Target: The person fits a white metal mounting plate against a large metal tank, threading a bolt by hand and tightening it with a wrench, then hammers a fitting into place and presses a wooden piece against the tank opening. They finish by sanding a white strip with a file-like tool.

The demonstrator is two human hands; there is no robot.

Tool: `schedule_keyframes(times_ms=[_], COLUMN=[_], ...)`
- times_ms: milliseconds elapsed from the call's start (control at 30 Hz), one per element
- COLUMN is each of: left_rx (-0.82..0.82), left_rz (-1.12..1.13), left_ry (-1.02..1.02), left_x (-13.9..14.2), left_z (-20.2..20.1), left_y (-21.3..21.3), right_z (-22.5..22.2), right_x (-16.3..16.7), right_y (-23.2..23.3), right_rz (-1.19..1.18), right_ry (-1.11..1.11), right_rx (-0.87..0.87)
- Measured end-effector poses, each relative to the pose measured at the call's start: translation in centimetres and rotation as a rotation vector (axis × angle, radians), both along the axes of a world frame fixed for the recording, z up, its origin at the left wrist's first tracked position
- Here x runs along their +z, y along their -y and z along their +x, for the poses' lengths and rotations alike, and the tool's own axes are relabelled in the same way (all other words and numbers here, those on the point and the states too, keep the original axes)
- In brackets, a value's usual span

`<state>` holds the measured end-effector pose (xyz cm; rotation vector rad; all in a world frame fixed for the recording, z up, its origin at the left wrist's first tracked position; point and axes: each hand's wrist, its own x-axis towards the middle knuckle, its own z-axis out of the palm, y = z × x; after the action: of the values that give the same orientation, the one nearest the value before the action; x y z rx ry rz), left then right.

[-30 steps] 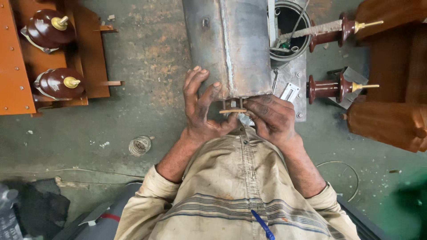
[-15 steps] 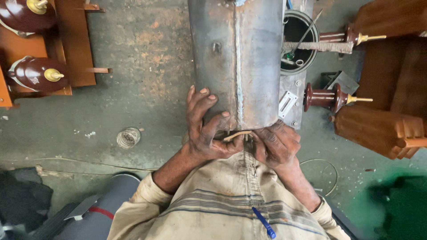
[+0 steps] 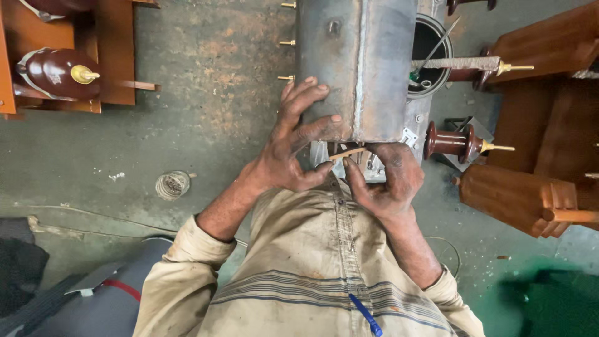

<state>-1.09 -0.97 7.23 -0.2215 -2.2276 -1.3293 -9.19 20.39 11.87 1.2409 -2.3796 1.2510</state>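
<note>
Nearest, the right hand (image 3: pixel 387 181) pinched a thin tan strip (image 3: pixel 347 152) under the grey steel tank (image 3: pixel 355 68), where half a second before it sat lower. The left hand (image 3: pixel 293 146) had slid up, its 4 fingers spread open against the tank wall, gripping nothing. Beyond stood a brown porcelain insulator (image 3: pixel 452 141).
</note>
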Motion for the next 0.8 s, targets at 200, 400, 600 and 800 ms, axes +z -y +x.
schedule_keyframes(times_ms=[200, 400, 600, 800], left_rx=[-0.043, 0.011, 0.081, 0.136], left_rz=[-0.065, -0.043, -0.049, -0.036], left_ry=[-0.050, -0.164, -0.214, -0.224], left_x=[-1.2, -1.7, -2.2, -2.5], left_z=[-0.7, -1.6, -1.8, -2.3], left_y=[1.3, 0.9, 0.2, -0.2], right_z=[-0.2, 0.7, 1.2, 2.1], right_x=[-0.3, -1.4, -3.7, -4.7], right_y=[0.7, 0.2, 0.7, 1.0], right_rz=[0.038, 0.066, -0.038, 0.003], right_ry=[-0.056, -0.048, -0.109, -0.083], right_rx=[-0.051, -0.095, -0.126, -0.232])
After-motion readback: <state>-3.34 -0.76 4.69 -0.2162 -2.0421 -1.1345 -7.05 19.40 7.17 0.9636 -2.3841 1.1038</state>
